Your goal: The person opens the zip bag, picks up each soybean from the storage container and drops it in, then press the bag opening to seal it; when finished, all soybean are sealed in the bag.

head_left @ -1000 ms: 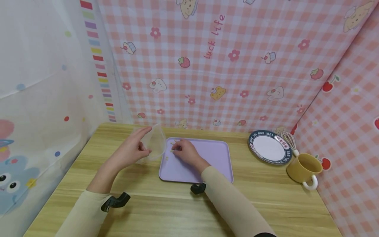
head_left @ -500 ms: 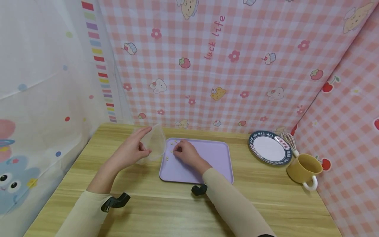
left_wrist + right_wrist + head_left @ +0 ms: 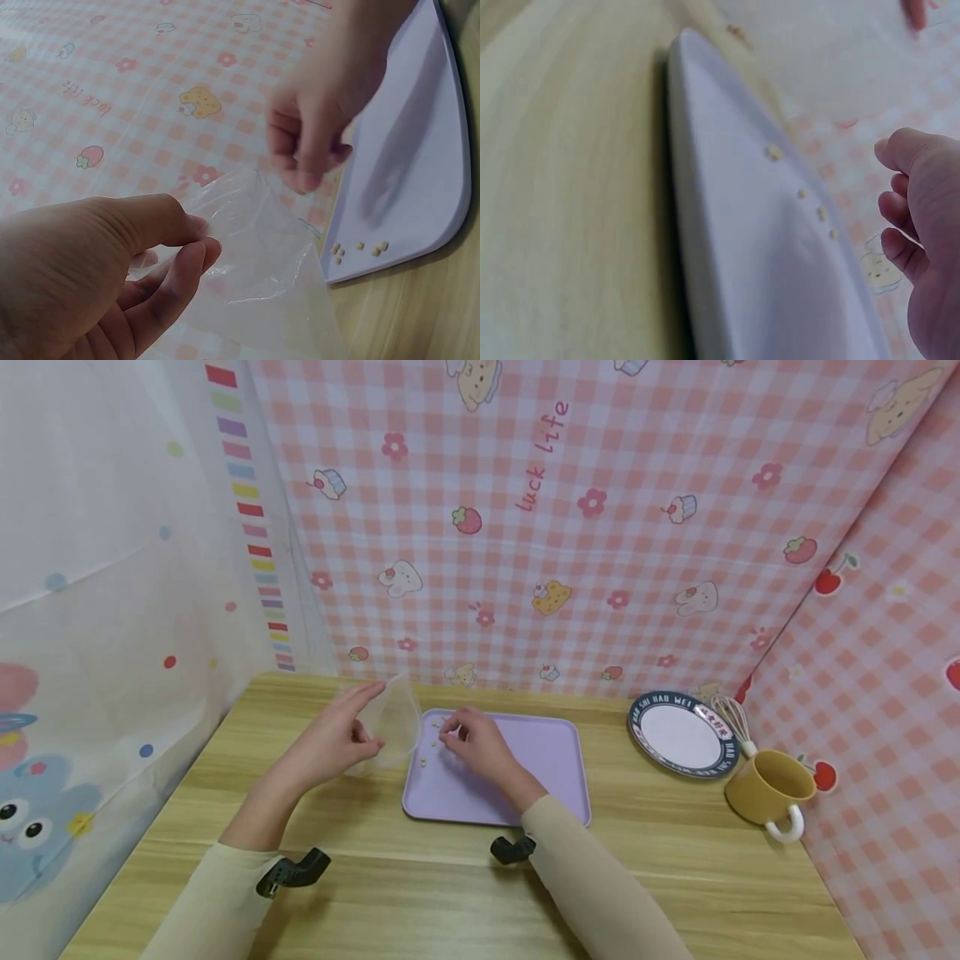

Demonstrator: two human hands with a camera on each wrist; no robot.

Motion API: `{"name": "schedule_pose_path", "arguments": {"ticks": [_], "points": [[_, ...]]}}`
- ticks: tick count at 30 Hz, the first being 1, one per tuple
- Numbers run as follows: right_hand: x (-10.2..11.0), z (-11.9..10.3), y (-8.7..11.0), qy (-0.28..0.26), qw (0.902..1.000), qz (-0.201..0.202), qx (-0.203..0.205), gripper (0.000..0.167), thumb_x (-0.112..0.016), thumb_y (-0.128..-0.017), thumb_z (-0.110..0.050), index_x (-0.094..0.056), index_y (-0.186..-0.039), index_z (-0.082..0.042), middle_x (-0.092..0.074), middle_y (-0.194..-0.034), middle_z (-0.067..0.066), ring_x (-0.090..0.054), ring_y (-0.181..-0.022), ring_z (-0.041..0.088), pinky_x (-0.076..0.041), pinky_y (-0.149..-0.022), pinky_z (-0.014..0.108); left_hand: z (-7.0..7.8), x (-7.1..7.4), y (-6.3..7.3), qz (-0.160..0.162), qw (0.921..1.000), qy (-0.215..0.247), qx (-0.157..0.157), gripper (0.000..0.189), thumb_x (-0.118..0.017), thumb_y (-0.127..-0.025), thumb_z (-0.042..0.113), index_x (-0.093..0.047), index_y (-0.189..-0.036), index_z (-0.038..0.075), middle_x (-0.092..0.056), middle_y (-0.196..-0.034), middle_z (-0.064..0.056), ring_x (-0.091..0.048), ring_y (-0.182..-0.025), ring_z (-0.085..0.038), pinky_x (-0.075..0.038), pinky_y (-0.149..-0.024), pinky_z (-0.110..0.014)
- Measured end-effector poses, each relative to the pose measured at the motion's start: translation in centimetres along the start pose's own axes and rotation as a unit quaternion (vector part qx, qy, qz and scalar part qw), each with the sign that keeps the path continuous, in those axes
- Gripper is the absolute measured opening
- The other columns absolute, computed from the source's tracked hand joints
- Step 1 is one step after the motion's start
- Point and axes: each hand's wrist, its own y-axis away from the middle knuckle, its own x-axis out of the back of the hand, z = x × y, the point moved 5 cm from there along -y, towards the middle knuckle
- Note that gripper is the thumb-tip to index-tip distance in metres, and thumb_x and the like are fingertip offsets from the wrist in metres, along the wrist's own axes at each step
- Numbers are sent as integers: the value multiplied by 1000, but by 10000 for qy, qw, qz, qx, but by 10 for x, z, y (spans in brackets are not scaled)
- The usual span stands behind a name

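My left hand (image 3: 330, 735) pinches the rim of a clear plastic bag (image 3: 255, 255) between thumb and fingers, and the bag's mouth spreads toward the tray. Several small pale-yellow pieces (image 3: 376, 248) lie along the left side of a lilac tray (image 3: 525, 777). Over that side is my right hand (image 3: 480, 745), with fingers bent and thumb close to the index finger. I cannot tell whether a small piece sits between those fingertips. In the right wrist view, a little cluster of yellowish-brown pieces (image 3: 737, 33) shows by the lower part of the bag.
To the right on the wooden table (image 3: 420, 902) are a white plate with a dark patterned rim (image 3: 682, 735), a whisk (image 3: 735, 718) and a yellow mug (image 3: 768, 785) with a white handle. A pink checked cloth (image 3: 525, 552) hangs behind.
My right hand has lifted slightly from the pieces, its fingers loosening a little and its wrist shifting right. My left hand and the bag stay put.
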Motion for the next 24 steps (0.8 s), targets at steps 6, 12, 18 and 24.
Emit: {"name": "schedule_pose_path", "arguments": {"ticks": [6,12,18,24], "points": [[13,-16,4,-446,9974,520,229,5,-80,-103,-9,-80,-103,-4,-68,-103,10,-57,-77,13,-50,-68,26,0,-2,0,19,10000,-12,-67,89,-81,-94,-5,-35,-170,-3,-35,-172,-25,-67,-78,-14,-60,-70,-28],[20,-39,5,-744,9922,835,545,2,-81,-100,-4,-79,-101,-4,-66,-98,13,-55,-75,14,-47,-66,25,0,-3,-1,55,9999,-105,-114,89,-82,-93,-4,-36,-169,-3,-38,-169,-26,-67,-78,-14,-60,-70,-27],[18,-61,0,-714,9909,792,819,3,-81,-100,-3,-79,-99,-4,-63,-95,7,-55,-75,13,-47,-65,25,0,-4,-2,25,9999,-88,-125,88,-82,-94,-5,-36,-169,-5,-39,-168,-27,-68,-78,-14,-61,-70,-28],[11,-72,-8,-562,9901,677,1095,4,-81,-99,0,-79,-100,-2,-64,-97,14,-55,-75,11,-48,-64,23,-1,-5,-1,-16,9999,-67,-100,88,-82,-94,-4,-36,-169,-4,-39,-168,-26,-67,-78,-14,-61,-70,-28]]}}
